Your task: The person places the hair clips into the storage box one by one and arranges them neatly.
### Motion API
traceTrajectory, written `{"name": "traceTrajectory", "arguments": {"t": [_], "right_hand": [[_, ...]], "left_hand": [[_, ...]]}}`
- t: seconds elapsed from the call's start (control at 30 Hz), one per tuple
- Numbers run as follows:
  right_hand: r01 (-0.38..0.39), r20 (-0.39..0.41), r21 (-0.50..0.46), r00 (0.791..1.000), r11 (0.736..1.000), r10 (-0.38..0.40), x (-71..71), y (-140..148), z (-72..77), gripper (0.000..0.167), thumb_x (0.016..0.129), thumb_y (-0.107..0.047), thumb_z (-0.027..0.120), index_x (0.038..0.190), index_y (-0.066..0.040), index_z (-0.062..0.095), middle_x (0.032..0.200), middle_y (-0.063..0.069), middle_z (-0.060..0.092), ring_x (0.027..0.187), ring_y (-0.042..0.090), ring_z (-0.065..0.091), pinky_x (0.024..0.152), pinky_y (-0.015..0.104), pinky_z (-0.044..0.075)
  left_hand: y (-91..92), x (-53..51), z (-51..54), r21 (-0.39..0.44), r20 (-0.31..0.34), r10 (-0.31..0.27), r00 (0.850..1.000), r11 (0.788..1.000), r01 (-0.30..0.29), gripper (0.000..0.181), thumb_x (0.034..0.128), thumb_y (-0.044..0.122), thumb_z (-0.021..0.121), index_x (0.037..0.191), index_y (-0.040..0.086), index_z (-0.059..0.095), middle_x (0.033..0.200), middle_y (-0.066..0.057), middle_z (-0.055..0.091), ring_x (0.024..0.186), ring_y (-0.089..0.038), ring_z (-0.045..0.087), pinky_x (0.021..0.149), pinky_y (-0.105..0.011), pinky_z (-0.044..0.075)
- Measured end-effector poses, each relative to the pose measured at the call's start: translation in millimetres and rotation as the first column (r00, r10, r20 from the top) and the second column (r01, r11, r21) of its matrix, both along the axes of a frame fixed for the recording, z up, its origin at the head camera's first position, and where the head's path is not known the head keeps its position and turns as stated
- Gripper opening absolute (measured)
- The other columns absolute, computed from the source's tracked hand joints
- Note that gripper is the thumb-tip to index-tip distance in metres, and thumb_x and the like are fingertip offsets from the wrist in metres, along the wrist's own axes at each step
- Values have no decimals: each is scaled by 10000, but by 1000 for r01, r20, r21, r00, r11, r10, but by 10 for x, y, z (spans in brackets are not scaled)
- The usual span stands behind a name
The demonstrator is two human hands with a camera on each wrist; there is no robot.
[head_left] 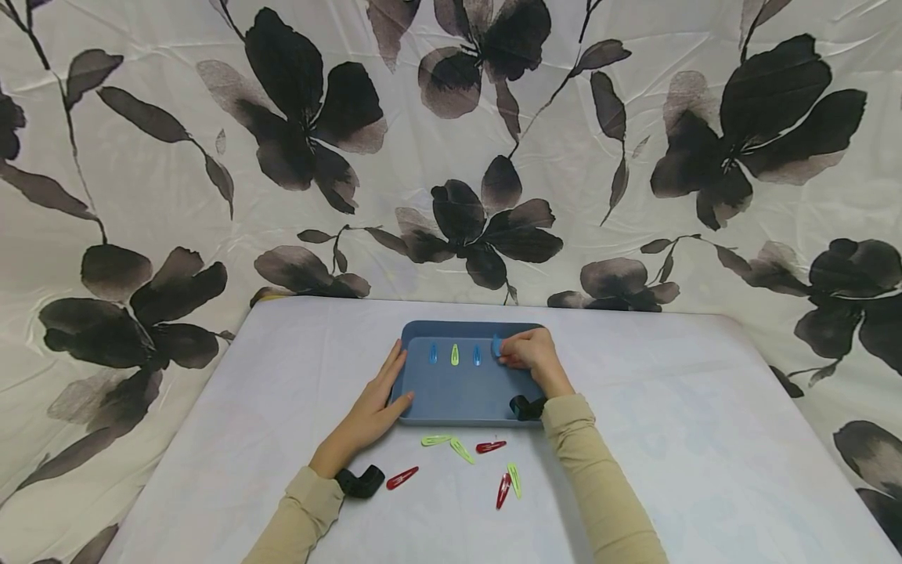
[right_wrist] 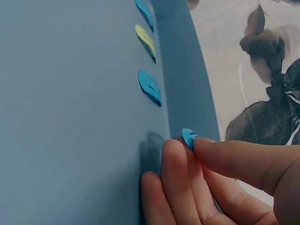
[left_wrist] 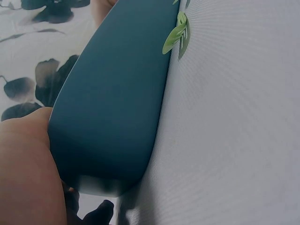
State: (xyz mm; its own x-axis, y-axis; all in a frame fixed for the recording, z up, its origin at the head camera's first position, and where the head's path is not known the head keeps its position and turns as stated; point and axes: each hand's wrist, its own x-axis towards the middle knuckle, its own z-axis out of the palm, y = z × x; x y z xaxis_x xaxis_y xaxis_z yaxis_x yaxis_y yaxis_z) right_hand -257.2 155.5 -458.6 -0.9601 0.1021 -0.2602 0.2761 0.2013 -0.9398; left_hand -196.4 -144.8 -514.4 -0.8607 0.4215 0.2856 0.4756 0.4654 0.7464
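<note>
In the head view a blue-grey tray [head_left: 458, 392] lies on the white table. Along its far side stand a blue clip [head_left: 433, 354], a yellow-green clip [head_left: 455, 355] and another blue clip [head_left: 477, 356] in a row. The right hand [head_left: 533, 356] pinches one more blue clip [right_wrist: 188, 137] between thumb and fingertips, over the tray's far right part. Against the tray's left edge rests the left hand [head_left: 373, 403], its fingers extended and thumb on the rim. In the left wrist view the tray's outer side [left_wrist: 112, 93] fills the middle.
In front of the tray, on the white table [head_left: 282, 407], lie several loose clips: green ones [head_left: 462, 450] and red ones [head_left: 402, 479]. A black wrist device [head_left: 361, 482] is at the left wrist, another [head_left: 527, 407] at the right. Behind the table hangs a floral cloth [head_left: 395, 172].
</note>
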Motion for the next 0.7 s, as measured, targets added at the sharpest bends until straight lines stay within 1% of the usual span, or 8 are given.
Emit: {"name": "traceTrajectory", "arguments": {"t": [0.17,0.47,0.7], "right_hand": [[3,-8,25,1000,1000,-2,-3,-14,-27,129,821,87,689,926,154,720,773,189,716,628,204,714,634,320,591],[-5,17,60,1000,998,4,-1,-21,-51,155,825,71,705,952,159,718,744,209,718,618,196,717,620,303,587],[-12,23,87,1000,996,10,4,-21,-77,145,818,49,733,932,140,730,710,183,718,603,187,715,615,286,584]], "left_hand": [[3,-2,2,-9,6,0,1000,1000,0,729,994,156,569,1576,-4,161,1667,-91,30,1512,-297,86,1150,-603,164],[5,-4,-2,5,2,-2,1000,1000,2,729,991,156,575,1570,-20,168,1663,-119,39,1509,-315,95,1147,-611,166],[9,1,7,6,5,-4,1000,1000,4,728,994,159,575,1571,-16,167,1663,-121,41,1509,-313,94,1146,-613,164]]}}
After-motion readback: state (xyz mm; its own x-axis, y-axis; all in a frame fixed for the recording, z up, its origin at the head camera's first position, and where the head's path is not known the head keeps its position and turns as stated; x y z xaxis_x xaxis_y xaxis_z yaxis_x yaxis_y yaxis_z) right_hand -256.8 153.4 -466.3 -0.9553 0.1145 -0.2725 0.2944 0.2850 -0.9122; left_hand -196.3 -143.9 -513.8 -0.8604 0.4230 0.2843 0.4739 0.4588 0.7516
